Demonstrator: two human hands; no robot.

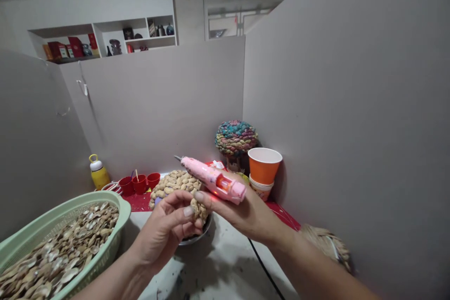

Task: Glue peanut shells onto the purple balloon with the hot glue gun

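- A tan bit (199, 211) is being pinched by the left hand's (162, 225) thumb and fingers, near the bowl (198, 238).
- The bit is being touched by the right hand's (248, 213) thumb.
- The pink gun (203, 173) is being held in the right hand, most fingers being hidden.
- Just behind, nuts (177, 181) are being partly covered.
- At left, shells (75, 248) are being held by a green basket (123, 206).

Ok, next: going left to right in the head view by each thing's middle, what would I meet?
Green basket, yellow bottle, red cups, left hand, pink glue gun, multicoloured dome-topped piece, orange cup, brown bundle.
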